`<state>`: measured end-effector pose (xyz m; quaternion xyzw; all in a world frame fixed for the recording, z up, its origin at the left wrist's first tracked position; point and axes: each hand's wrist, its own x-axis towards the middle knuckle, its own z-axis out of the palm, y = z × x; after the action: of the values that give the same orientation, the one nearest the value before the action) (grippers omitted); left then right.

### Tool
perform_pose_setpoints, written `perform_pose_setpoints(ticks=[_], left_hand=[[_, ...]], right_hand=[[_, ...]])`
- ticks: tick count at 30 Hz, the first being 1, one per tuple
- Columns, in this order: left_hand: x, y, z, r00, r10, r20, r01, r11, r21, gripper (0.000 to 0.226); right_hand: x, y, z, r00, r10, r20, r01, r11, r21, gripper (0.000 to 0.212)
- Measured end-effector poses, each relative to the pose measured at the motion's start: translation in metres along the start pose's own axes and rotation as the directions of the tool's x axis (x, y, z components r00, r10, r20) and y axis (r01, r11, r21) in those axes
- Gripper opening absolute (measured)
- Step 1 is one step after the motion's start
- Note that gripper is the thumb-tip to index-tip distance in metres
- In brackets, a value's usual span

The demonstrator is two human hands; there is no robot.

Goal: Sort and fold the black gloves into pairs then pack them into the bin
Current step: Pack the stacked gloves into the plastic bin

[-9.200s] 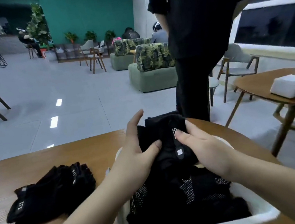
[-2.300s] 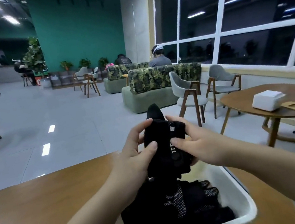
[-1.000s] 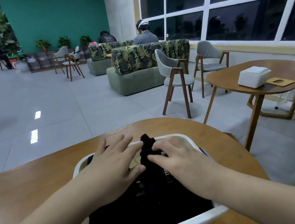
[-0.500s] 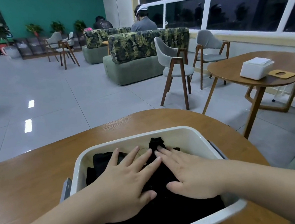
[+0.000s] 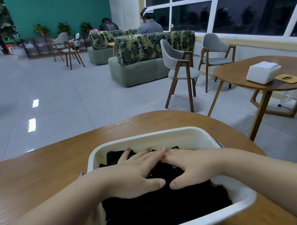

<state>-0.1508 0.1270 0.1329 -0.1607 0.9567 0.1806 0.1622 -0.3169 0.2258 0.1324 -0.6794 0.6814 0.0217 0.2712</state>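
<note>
Head view looks down on both my hands laid flat on the gloves [image 5: 161, 209] inside the bin [image 5: 165, 135], which sits on the table [image 5: 39, 174] right in front of me. I have my left hand [image 5: 132, 174] and right hand [image 5: 193, 164] spread, fingers straight, index tips meeting near 12 o'clock and thumbs nearly meeting toward 6; neither grips anything. I press like this, I think, to squash the folded pairs down so they stay packed and sit below the rim. The black pile fills the bin from 6 to about 12 o'clock, with a strip of bare wall showing at the far end. The bin's long axis runs from 6 to 12 o'clock. Which way single gloves point I cannot tell; they merge into one dark mass.
</note>
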Motion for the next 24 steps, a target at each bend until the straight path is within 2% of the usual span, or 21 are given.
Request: perform_pose_setpoints(ticks=[2, 4, 10, 13, 16, 18, 22, 24], left_hand=[[-0.006, 0.004, -0.005, 0.998, -0.027, -0.05, 0.02, 0.991, -0.131, 0.078], [-0.013, 0.008, -0.007, 0.993, -0.055, -0.105, 0.034, 0.981, -0.191, 0.079], [-0.033, 0.012, -0.004, 0.95, -0.023, -0.312, -0.011, 0.994, -0.109, 0.071], [-0.049, 0.016, -0.002, 0.938, -0.092, -0.334, 0.044, 0.988, -0.148, 0.067], [-0.066, 0.016, 0.007, 0.92, -0.196, -0.34, 0.135, 0.971, -0.195, 0.065], [-0.077, 0.011, 0.015, 0.893, -0.186, -0.409, 0.103, 0.97, -0.218, 0.063], [-0.101, 0.001, 0.034, 0.806, -0.185, -0.563, -0.005, 0.948, -0.318, 0.053], [-0.116, -0.002, 0.044, 0.762, -0.217, -0.61, -0.016, 0.936, -0.353, 0.047]], right_hand=[[-0.005, 0.0, -0.001, 0.997, 0.015, -0.071, -0.009, 0.997, 0.074, 0.08], [-0.012, -0.001, -0.003, 0.992, 0.019, -0.128, -0.005, 0.994, 0.106, 0.078], [-0.027, -0.016, -0.007, 0.971, -0.02, -0.24, 0.038, 0.997, 0.073, 0.073], [-0.032, -0.03, -0.005, 0.951, -0.034, -0.309, 0.059, 0.995, 0.075, 0.071], [-0.037, -0.05, -0.003, 0.91, -0.072, -0.408, 0.118, 0.989, 0.09, 0.059], [-0.036, -0.066, -0.002, 0.884, -0.067, -0.463, 0.159, 0.974, 0.163, 0.052], [-0.015, -0.102, 0.008, 0.822, -0.051, -0.567, 0.283, 0.901, 0.329, 0.052], [-0.004, -0.124, 0.017, 0.807, -0.029, -0.589, 0.316, 0.865, 0.39, 0.052]])
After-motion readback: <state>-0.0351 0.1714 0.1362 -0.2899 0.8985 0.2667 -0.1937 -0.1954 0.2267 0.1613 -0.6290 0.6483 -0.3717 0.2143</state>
